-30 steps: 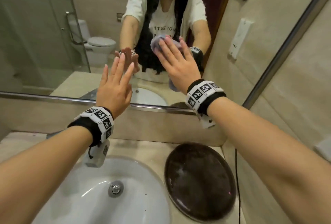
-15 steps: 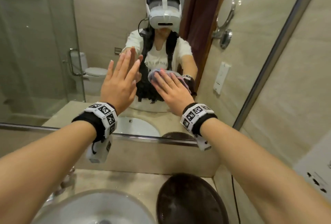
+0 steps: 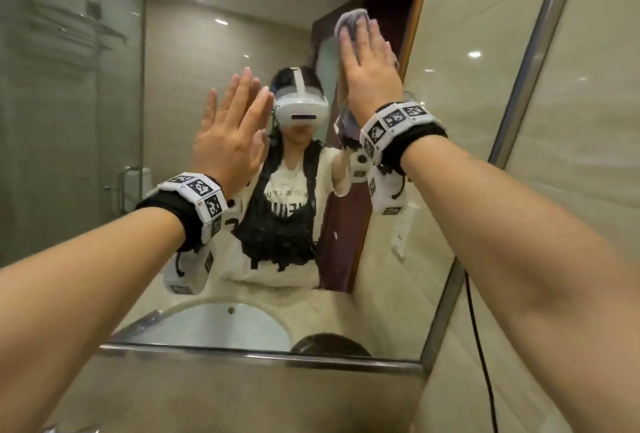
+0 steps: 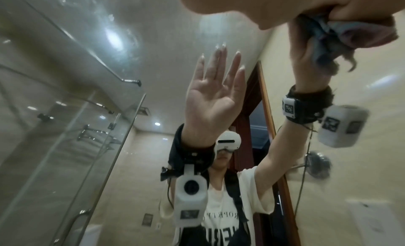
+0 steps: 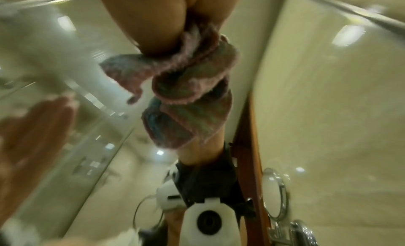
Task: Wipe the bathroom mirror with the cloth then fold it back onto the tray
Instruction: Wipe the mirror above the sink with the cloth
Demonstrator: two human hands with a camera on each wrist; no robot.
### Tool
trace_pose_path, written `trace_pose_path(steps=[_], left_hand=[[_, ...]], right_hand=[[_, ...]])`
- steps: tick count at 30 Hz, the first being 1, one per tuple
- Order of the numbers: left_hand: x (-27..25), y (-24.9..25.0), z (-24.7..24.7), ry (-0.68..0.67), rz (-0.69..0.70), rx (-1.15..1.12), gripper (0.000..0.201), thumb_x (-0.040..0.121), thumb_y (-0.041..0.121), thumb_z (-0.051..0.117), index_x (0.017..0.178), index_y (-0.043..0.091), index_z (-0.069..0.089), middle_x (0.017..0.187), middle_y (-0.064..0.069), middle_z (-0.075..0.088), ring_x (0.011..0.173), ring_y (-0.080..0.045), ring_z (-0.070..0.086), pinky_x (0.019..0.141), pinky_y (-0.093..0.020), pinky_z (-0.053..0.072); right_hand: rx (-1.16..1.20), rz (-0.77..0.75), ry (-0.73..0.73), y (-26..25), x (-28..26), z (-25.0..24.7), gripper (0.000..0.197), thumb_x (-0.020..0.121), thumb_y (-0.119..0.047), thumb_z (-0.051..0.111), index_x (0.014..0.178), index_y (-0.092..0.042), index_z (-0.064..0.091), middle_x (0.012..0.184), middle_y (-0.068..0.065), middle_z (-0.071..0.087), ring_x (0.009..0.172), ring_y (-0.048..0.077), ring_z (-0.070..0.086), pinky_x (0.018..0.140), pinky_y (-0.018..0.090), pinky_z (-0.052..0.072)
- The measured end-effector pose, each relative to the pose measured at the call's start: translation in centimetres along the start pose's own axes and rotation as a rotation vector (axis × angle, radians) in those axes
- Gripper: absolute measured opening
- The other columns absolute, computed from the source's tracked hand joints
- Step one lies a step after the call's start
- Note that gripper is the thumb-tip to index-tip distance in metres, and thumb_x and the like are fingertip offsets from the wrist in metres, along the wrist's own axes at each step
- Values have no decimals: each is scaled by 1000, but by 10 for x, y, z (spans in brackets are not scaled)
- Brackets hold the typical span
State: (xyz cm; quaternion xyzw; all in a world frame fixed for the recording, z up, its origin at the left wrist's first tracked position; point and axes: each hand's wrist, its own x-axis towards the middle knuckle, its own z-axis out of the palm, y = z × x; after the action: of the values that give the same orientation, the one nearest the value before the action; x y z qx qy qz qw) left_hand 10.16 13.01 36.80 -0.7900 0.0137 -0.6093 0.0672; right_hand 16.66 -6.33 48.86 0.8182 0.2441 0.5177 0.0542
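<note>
Wiping stage under way: right hand (image 3: 372, 67) presses bunched cloth (image 3: 349, 22) flat-fingered high on mirror (image 3: 194, 142); left hand (image 3: 230, 136) spread, empty. Remaining: fold, return to tray, only reflected.

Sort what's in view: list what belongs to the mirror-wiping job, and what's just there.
Job:
mirror
cloth, pressed to the glass by the right hand
left hand, flat, fingers straight
tray, only its reflection

Just there:
sink, reflected
cable
</note>
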Motion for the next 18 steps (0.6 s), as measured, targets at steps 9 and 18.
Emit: trace_pose_path(steps=[9,18], left_hand=[[40,17,-6,89,37,-41,62,89,17,51,146,10,27,154,-17,20,144,-28,17,118,-36,-3],[75,63,0,162,35,-147,59,87,16,47,143,6,33,153,-19,22,142,-29,20,116,-29,-10]], right_hand=[[119,796,31,80,-43,15,59,96,-3,30,149,-2,3,156,24,1,146,36,3,120,41,13],[-31,-192,-76,34,-11,-7,65,94,-5,38,150,-12,5,159,14,1,147,33,-1,120,42,5]])
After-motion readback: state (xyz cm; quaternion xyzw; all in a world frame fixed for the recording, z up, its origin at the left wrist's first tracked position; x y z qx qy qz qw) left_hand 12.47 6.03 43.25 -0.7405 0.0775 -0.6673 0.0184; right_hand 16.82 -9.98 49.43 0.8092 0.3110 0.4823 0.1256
